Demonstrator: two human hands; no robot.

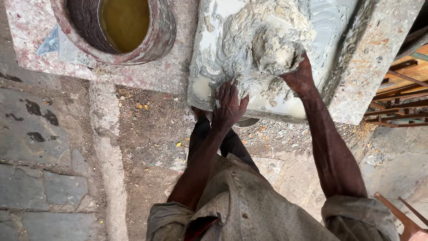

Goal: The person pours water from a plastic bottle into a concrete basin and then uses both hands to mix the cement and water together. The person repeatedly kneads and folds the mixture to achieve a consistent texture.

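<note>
Shirt (249, 205) and rolled sleeves fill the bottom of the view, with both bare forearms reaching out to a wet grey clay lump (263, 42) heaped on a stone slab (370, 58). Left hand (228, 105) lies flat at the slab's near edge, fingers spread wide and pressed against the base of the clay, gripping nothing. Right hand (299, 75) is dug into the lump's right side; its fingers are buried, so how far they curl cannot be told. To knead well, it seems best to brace with the flat left palm while the right pushes and folds the mass inward, keeping the slurry from sliding off the near edge. A round pot (117, 27) of yellowish liquid stands well apart to the left, on a speckled ledge (31, 40)
</note>
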